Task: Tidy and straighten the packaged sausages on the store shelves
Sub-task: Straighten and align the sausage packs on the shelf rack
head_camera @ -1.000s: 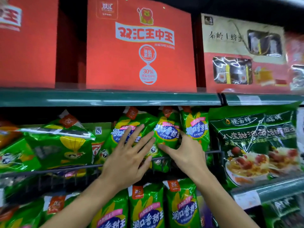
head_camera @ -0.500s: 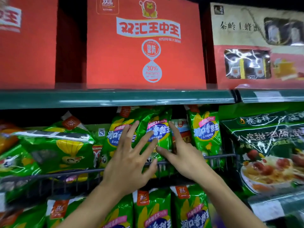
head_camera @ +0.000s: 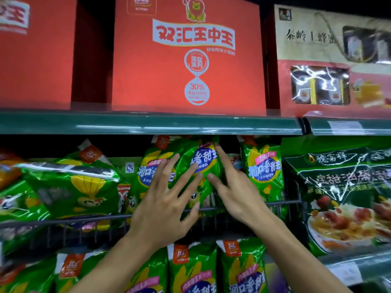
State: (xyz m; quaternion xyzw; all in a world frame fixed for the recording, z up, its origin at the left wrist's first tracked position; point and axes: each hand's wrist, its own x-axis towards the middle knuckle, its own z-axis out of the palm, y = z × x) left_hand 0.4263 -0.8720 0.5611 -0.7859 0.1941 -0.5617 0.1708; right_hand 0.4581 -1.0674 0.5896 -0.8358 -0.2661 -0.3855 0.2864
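Green sausage packs stand upright behind a black wire rail on the middle shelf. My left hand lies flat with spread fingers on the left pack and reaches onto the middle pack. My right hand touches the middle pack's right edge, forefinger straight up along it and thumb on its front. A third upright pack stands apart to the right. To the left a green pack lies tilted on its side.
Red gift boxes fill the green upper shelf. Large dark green bags sit at the right. More green sausage packs hang in the row below. Orange packs show at the far left.
The middle pack has been drawn left and stood straighter, opening a gap beside the right pack. My right forefinger has risen along the pack's edge. The view has shifted closer and leftward.
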